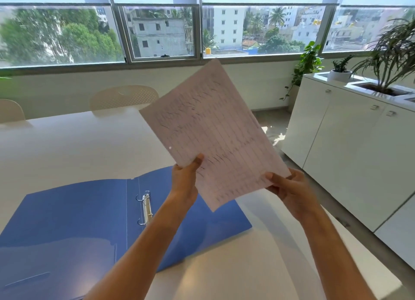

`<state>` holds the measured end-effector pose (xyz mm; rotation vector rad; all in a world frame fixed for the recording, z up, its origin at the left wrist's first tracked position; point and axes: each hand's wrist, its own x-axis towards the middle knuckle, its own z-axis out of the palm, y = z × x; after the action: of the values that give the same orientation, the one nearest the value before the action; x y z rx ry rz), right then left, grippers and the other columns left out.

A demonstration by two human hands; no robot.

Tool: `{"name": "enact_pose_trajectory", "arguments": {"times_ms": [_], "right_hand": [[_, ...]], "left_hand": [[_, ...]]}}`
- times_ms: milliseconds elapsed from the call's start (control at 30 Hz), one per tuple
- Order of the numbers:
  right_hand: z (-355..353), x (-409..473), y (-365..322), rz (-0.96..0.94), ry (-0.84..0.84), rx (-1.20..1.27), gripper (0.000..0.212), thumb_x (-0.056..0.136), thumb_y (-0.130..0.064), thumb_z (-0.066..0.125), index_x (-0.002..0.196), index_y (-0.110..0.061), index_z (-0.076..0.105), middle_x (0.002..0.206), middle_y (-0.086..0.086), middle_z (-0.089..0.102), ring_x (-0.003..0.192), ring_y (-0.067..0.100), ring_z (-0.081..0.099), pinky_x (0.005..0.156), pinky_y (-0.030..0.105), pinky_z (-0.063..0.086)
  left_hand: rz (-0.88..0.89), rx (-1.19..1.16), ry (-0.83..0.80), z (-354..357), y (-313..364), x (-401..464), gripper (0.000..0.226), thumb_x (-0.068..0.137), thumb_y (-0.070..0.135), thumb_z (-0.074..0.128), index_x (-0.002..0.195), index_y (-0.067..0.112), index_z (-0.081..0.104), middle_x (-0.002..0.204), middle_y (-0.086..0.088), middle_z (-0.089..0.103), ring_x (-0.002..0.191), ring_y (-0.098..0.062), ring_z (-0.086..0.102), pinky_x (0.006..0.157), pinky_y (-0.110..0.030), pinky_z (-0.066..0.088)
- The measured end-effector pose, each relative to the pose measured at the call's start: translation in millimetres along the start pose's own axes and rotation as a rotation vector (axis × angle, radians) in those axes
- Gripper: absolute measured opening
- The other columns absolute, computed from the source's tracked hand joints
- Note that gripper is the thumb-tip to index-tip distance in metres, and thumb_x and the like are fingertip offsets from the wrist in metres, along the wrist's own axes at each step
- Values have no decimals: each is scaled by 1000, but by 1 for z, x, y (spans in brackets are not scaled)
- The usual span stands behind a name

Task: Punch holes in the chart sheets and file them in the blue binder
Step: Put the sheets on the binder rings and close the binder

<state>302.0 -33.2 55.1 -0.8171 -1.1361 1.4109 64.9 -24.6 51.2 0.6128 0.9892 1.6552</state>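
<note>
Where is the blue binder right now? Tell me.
In the head view, the blue binder lies open on the white table, lower left, beneath the left hand.

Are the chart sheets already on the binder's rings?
No: both the left hand and the right hand hold the chart sheets in the air above the open blue binder, whose rings are bare.

The worktop (74, 147) is white and smooth, running from the near edge toward the windows. A blue binder (67, 221) lies open flat on it, both covers spread, spine roughly at the middle. Its metal mechanism (146, 207) with 2 rings stands up beside the spine. Sunlight falls on the worktop's near right part.
</note>
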Motion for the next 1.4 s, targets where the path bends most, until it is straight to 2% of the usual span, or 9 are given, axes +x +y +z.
{"name": "enact_pose_trajectory", "arguments": {"times_ms": [233,367,467,700,900,1000,1133,1233,1400], "right_hand": [[34,-6,19,-266,263,112,43,84,1,66,121,-20,59,113,6,67,113,32,62,90,50,54],[7,-7,-6,-320,382,-82,32,86,7,62,106,-17,64,90,-13,75,91,7,70,72,22,56],[-22,-8,-27,-349,378,-233,31,84,6,65,98,-22,66,84,-19,75,82,0,69,71,20,57],[-36,-6,-43,-326,279,-439,31,85,-2,68,89,-33,73,86,-17,75,88,13,70,81,40,55],[-29,-3,-38,-326,260,-412,31,83,0,69,94,-29,69,84,-21,74,82,1,70,76,32,52],[-26,-4,-36,-351,245,-384,33,83,2,68,95,-29,68,85,-22,74,83,0,70,75,26,53],[-28,-1,-17,-321,250,-300,31,82,0,70,92,-29,72,89,-14,75,88,9,69,78,26,57],[-32,4,11,-144,245,-288,19,80,-6,71,90,-23,73,86,-7,77,85,19,70,81,44,56],[-31,0,30,-62,219,-437,9,87,-16,69,89,-23,73,84,-4,77,81,23,72,79,48,58]], "left_hand": [[-95,-140,-117,28,-21,-17,43,83,10,68,124,10,57,119,-11,67,109,-31,63,87,-48,53],[-76,-232,-223,6,-4,1,27,83,12,58,109,10,65,100,-6,72,91,-21,69,71,-32,57],[-118,-329,-323,-30,26,26,18,84,26,57,83,15,70,83,-3,72,75,-19,69,69,-26,47],[-13,457,-632,-40,51,19,61,52,53,85,100,16,75,100,-8,73,89,-25,70,75,-39,57],[238,605,-382,-24,44,-2,6,76,30,77,81,32,78,94,5,76,89,-18,71,79,-36,57],[392,594,-280,-27,39,-7,32,84,10,69,67,36,76,79,17,74,73,-8,69,65,-22,55],[356,534,-152,-36,17,-16,12,74,26,71,63,23,75,72,11,72,67,-13,65,61,-29,53],[248,574,-49,-49,-12,-17,21,76,25,75,68,6,72,69,1,71,68,-23,65,60,-34,52],[234,592,-41,-55,-29,-25,11,83,10,69,77,18,72,70,12,74,68,-15,70,56,-22,55]]}}
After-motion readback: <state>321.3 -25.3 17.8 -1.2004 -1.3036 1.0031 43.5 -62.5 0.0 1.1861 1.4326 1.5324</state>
